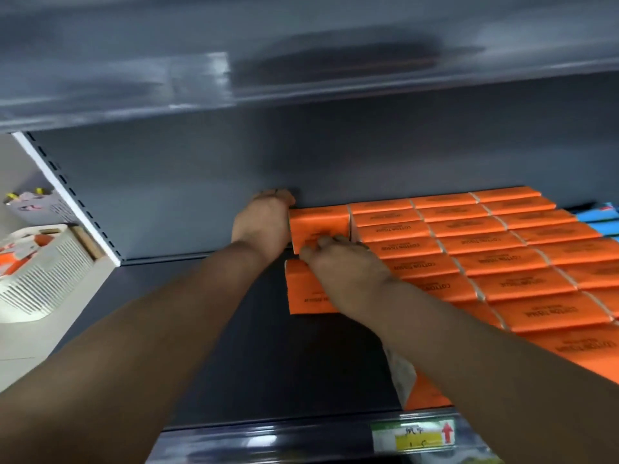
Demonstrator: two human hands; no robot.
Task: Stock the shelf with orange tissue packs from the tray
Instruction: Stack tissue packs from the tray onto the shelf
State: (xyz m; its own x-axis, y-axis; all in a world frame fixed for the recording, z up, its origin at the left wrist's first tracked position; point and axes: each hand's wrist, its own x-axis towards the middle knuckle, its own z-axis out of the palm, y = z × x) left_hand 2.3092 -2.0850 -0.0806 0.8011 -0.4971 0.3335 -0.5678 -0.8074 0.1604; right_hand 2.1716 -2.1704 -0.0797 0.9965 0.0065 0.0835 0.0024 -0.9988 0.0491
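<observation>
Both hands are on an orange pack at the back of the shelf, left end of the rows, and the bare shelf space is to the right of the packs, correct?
Not quite. The head view shows the bare shelf space lies left of the orange packs, not right. Both the left hand and right hand are on the back pack.

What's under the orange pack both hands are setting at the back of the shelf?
Another orange pack shows below the top pack, which the left hand and right hand hold. Whether they touch is hidden by the hands.

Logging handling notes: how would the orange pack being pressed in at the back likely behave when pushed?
The orange pack looks like soft-wrapped tissue, so probably light and slightly squashy. Its glossy film likely slides easily on the shelf. Flat-sided and braced by both hands, it seems unlikely to roll.
</observation>
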